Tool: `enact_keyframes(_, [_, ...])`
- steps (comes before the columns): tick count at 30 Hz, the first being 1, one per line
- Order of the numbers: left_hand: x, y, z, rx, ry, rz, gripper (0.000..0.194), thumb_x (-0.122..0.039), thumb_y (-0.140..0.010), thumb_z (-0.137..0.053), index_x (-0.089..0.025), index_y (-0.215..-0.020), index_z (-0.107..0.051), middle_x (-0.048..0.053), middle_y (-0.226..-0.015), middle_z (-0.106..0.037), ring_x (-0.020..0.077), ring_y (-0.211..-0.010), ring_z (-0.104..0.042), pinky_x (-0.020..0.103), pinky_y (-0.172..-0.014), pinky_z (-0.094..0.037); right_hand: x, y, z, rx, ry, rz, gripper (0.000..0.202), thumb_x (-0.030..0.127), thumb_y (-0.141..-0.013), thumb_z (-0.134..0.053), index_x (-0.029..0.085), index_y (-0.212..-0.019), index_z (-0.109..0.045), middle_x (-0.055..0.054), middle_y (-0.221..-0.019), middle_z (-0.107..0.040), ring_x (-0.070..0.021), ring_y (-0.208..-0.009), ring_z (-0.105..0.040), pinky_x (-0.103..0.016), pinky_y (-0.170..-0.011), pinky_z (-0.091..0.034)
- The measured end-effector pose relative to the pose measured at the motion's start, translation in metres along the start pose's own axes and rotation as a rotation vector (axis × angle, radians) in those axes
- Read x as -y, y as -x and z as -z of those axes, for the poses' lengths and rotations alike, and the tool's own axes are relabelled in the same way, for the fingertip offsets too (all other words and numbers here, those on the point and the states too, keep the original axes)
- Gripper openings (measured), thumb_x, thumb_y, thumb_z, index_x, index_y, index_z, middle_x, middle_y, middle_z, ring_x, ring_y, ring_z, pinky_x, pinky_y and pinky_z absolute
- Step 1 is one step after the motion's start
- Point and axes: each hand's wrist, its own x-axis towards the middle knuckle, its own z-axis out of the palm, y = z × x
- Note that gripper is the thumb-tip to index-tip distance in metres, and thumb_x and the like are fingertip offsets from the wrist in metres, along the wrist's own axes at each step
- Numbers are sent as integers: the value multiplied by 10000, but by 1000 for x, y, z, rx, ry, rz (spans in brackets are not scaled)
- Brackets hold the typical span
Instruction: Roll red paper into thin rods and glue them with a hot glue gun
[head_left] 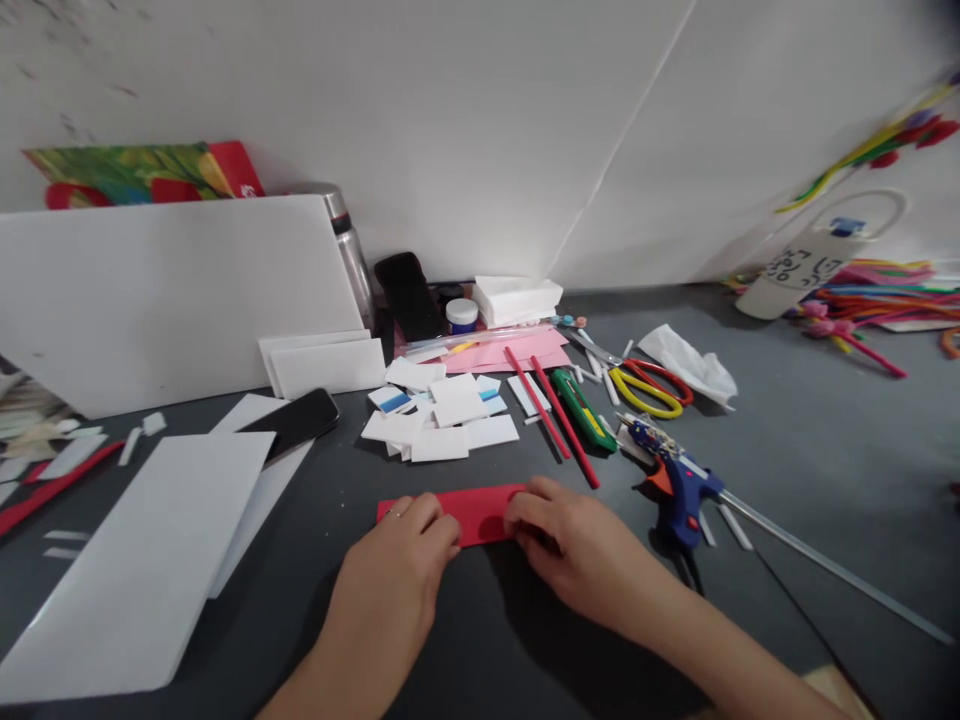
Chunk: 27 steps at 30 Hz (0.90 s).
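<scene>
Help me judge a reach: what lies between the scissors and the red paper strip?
In the head view, small white scraps, a green utility knife and two red sticks lie between the scissors and the red paper strip.

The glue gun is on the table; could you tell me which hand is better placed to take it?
Probably right: the glue gun lies nearer the right hand, while the left hand is at the red sheet's left end.

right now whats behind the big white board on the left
Above the white board shows the top of a colourful printed item; past its right edge, part of a steel flask. Anything else behind is covered.
</scene>
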Motion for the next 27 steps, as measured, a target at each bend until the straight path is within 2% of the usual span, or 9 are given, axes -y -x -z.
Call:
enact_keyframes(6, [3, -2, -3, -16, 16, -89, 286, -108, -965, -337, -186, -862, -592, 71, -949, -618, 242, -878, -545, 426, -812, -426, -4, -3, 0, 12, -46, -32, 60, 174, -848, -654, 222, -868, -625, 1, -903, -601, -140, -762, -586, -230, -674, -394])
enact_keyframes(14, [3, -2, -7, -24, -111, -148, 267, -60, -912, -367, -168, -916, -611, 100, -976, -619, 284, -907, -536, 468, -827, -418, -2, -4, -2, 16, -50, -39, 117, 136, -932, -561, 208, -868, -629, -6, -911, -620, -140, -789, -618, -227, -701, -409])
enact_keyframes(17, [1, -3, -7, -15, -73, -116, 283, -65, -931, -338, -172, -895, -599, 94, -956, -605, 270, -879, -527, 453, -808, -411, 4, -4, -4, 18, 37, -71, 113, 134, -934, -549, 194, -864, -613, -15, -913, -625, -151, -771, -618, -243, -669, -393])
enact_keyframes(23, [0, -6, -4, -44, 80, -28, 227, -191, -983, -390, -188, -840, -565, 66, -930, -596, 247, -874, -518, 415, -789, -393, 13, -4, -5, 11, 149, -147, 103, 166, -941, -538, 183, -862, -603, -33, -921, -626, -162, -728, -613, -270, -620, -350])
enact_keyframes(27, [-2, -8, -1, -10, 53, 12, 222, -178, -978, -397, -187, -834, -566, 67, -926, -604, 243, -888, -525, 408, -801, -381, 13, -5, -4, 19, 159, -152, 101, 162, -937, -534, 183, -868, -606, -38, -933, -629, -163, -746, -619, -271, -623, -340])
